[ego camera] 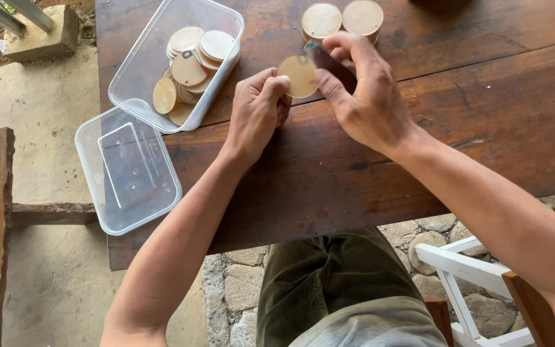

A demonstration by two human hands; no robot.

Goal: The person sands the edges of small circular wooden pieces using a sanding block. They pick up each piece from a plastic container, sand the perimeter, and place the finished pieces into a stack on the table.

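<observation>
Peeling film off a wooden disc (297,75)
Left hand (257,109) pinches the disc's edge, right hand (361,90) grips the film (319,53); I'd pull low and slow over the worktop (483,96).

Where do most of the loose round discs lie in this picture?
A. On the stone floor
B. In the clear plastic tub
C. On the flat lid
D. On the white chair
B: the pile of round discs lies inside the clear plastic tub on the wooden table.
</observation>
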